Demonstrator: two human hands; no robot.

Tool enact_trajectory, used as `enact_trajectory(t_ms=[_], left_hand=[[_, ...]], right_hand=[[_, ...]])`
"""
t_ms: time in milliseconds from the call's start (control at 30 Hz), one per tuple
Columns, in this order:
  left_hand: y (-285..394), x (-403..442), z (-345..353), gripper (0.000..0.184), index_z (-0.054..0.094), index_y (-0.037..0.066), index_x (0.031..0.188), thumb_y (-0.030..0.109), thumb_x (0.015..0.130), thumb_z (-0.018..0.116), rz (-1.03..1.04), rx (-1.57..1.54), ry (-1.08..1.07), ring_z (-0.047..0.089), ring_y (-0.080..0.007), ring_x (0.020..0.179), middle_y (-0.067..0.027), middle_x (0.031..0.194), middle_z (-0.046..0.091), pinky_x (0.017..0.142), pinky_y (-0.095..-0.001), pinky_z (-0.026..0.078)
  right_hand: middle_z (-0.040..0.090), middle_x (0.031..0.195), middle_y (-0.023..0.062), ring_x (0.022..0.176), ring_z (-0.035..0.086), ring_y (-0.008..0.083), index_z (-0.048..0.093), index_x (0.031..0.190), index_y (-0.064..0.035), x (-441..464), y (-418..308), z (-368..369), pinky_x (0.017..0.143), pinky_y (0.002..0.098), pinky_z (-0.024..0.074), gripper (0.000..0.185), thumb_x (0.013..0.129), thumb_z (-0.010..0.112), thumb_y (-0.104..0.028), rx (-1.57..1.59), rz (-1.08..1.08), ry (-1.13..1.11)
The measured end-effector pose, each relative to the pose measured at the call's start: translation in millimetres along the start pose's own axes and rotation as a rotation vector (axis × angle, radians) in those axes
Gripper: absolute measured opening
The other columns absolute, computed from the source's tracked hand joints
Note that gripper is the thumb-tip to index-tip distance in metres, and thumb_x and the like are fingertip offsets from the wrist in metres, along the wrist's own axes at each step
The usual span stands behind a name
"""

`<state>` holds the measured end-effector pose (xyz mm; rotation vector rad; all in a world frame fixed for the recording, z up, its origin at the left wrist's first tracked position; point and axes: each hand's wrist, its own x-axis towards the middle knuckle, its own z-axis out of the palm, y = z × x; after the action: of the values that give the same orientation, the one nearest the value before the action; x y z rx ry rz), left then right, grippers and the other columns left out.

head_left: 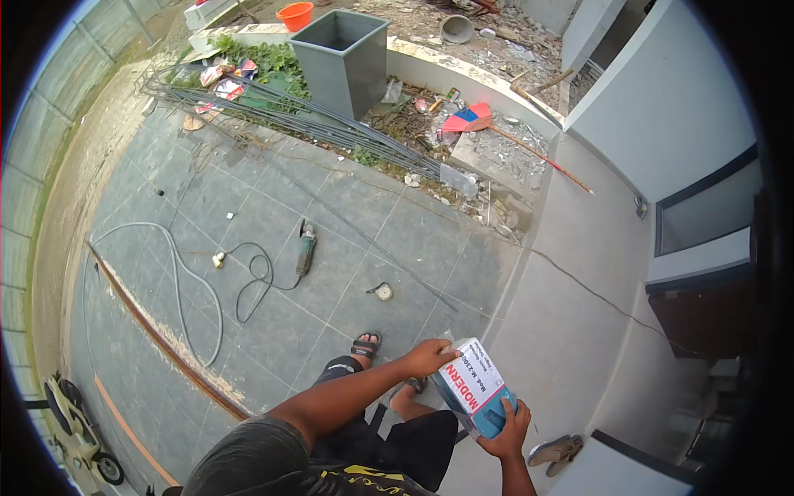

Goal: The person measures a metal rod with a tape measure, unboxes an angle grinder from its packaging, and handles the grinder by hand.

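Note:
Between my two hands is a box [473, 382] with white, red and blue print reading "MODERN" and "Mod. M-2300". Clear plastic shows around its edges. My left hand [432, 357] grips its upper left corner, fingers bent over the edge. At the lower right, my right hand [508, 430] is closed around the blue end. The box is tilted in front of my legs, above the floor. Its underside is hidden. On the tiles ahead lie an angle grinder [306, 250] with its cord and a tape measure [384, 292].
Steel rods [331, 128] lie along the planting bed, one reaching over the tiles. A grey bin [341, 66], an orange bucket [295, 16] and a broom [529, 150] are at the back. A hose [178, 273] curls at left beside a long brown bar [165, 339]. Shoes [556, 452] sit at right.

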<state>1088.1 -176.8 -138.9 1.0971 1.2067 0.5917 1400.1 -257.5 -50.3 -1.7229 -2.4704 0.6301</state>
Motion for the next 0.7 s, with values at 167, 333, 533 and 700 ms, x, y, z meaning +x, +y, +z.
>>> enact_trajectory(t_ms=[167,333,533,700], left_hand=[[-48.0,145.2,63.4,0.035,0.058,0.000,0.087,0.034,0.094,0.064,0.214,0.229,0.129,0.062,-0.0388,0.072,-0.0242,0.076,0.062,0.067,-0.0444,0.048],[-89.6,244.5,134.9,0.033,0.055,0.001,0.085,0.032,0.093,0.063,0.319,0.436,0.075,0.063,-0.0457,0.084,-0.0260,0.086,0.065,0.074,-0.0519,0.049],[-144.0,305.3,215.1,0.024,0.055,0.005,0.093,0.027,0.094,0.062,0.544,0.757,-0.072,0.067,-0.0420,0.082,-0.0208,0.093,0.067,0.072,-0.0502,0.054],[-180.7,294.2,259.9,0.027,0.050,-0.002,0.099,0.020,0.092,0.064,0.537,0.759,-0.077,0.069,-0.0413,0.080,-0.0228,0.090,0.068,0.071,-0.0488,0.055]], right_hand=[[0.043,0.124,0.0268,0.115,0.044,0.0450,0.044,0.137,-0.0137,22.0,98.5,97.0,0.100,0.0564,0.0353,0.098,0.047,0.081,-0.029,-0.009,0.181,0.168],[0.044,0.127,0.0272,0.116,0.044,0.0453,0.046,0.138,-0.0123,16.3,172.3,187.2,0.101,0.0553,0.0352,0.098,0.047,0.079,-0.024,-0.048,0.374,0.344],[0.044,0.130,0.0266,0.120,0.044,0.0450,0.046,0.140,-0.0133,3.7,214.1,284.2,0.105,0.0523,0.0345,0.099,0.047,0.077,-0.019,-0.125,0.638,0.484],[0.044,0.131,0.0271,0.121,0.044,0.0447,0.049,0.139,-0.0144,-2.6,211.4,343.3,0.105,0.0514,0.0355,0.098,0.045,0.077,-0.018,-0.135,0.797,0.613]])
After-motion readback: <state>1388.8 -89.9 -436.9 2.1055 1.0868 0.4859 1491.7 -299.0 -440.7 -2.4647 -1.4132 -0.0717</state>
